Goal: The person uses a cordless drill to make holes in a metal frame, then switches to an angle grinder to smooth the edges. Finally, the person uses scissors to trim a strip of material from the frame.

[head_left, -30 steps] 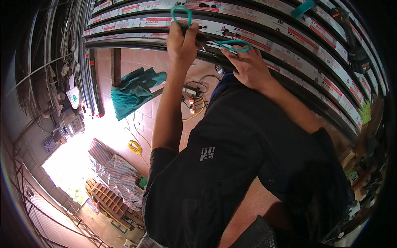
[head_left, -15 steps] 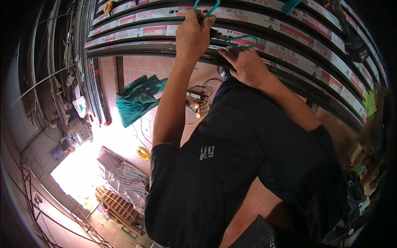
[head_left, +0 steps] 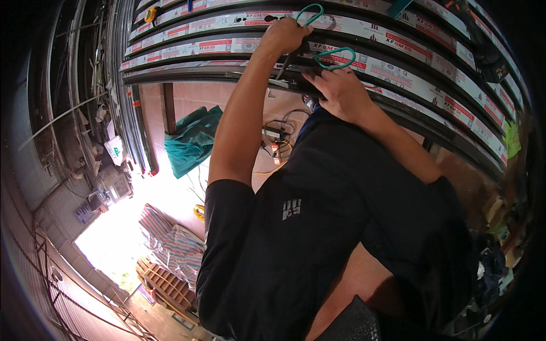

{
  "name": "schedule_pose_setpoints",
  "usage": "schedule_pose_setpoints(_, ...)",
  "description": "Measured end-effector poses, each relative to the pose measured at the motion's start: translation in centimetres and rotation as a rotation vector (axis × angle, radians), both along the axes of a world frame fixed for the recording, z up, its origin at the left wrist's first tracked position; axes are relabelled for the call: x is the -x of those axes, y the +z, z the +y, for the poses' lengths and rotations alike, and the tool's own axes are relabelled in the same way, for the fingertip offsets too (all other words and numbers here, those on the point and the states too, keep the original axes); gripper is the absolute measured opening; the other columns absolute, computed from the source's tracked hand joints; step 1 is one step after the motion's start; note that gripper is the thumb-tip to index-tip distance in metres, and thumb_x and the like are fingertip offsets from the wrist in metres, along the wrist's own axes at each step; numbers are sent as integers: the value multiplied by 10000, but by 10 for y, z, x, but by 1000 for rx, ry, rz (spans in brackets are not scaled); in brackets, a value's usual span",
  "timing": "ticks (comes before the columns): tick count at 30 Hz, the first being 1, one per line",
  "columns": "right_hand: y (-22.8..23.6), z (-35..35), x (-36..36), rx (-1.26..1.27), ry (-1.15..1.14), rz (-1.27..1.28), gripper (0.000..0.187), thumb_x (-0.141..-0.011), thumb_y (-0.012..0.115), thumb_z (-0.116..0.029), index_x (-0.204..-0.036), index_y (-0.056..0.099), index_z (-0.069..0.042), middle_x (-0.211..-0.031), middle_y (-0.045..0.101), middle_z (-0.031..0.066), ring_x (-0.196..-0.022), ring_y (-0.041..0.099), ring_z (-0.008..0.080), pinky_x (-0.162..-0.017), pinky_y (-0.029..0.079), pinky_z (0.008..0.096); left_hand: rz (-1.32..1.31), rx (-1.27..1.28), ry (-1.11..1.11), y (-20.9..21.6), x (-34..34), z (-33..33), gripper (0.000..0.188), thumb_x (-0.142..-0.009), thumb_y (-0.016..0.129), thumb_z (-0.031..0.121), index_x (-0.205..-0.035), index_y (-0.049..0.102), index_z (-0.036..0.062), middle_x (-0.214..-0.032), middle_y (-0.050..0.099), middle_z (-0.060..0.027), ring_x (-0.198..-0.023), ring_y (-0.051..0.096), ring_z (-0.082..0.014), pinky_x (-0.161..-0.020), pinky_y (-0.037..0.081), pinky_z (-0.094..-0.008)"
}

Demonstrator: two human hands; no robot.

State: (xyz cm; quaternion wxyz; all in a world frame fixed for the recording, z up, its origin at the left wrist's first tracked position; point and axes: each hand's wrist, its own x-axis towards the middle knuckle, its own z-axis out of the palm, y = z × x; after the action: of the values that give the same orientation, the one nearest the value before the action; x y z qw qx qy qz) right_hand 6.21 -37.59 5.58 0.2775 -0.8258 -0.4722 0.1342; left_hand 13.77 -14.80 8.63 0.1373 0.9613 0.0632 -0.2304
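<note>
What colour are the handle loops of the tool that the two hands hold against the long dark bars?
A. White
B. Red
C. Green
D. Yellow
C. The tool's handle loops are green; the left hand grips by one loop and the right hand lies just below the other, against the long dark bars.

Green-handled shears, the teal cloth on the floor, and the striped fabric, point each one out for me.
green-handled shears [head_left: 335,55], head view, on the lower green handle loop.
teal cloth [head_left: 190,142], head view, on its crumpled middle.
striped fabric [head_left: 170,241], head view, on the middle of its folds.
</note>
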Motion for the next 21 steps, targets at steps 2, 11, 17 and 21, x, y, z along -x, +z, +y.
schedule_pose_setpoints(2, -1, -1, -4, -42, -5, 88, 786, -769, 855, -205, -1498, 574, -128, -1283, 687, 120, -1142, 640, 315, -978, 496, 454, -23, -17, -106, 1, 4, 5, 535, -1040, 592, 515, -1167, 727, 14, -1178, 696, -303, -1132, 677, -476, -970, 518, -547)
schedule_pose_setpoints(11, 3, 0, -14, -179, -36, 65, 748, -786, 824, -154, -1494, 587, -104, -1308, 668, 115, -1097, 598, 321, -999, 498, 435, 14, -302, -88, 179, 136, 194, 228, -965, 618, 196, -1129, 683, 52, -1011, 723, -241, -963, 688, -468, -819, 548, -555)
schedule_pose_setpoints(17, 9, 1, -15, -132, -34, 63, 734, -781, 846, -183, -1470, 605, -104, -1260, 646, 136, -1141, 603, 335, -1010, 500, 461, -162, -1086, 603, 374, 373, 358, 383, -1000, 591, 357, -1311, 700, 161, -1177, 746, -194, -1083, 707, -392, -954, 532, -511)
schedule_pose_setpoints(21, 11, 3, -20, -94, 7, 100, 757, -774, 835, -153, -1487, 587, -94, -1268, 609, 149, -1169, 582, 354, -1033, 488, 464, -428, -776, 536, 328, 473, 351, 293, -893, 765, 224, -1163, 768, 109, -1060, 774, -145, -1002, 710, -310, -885, 549, -423)
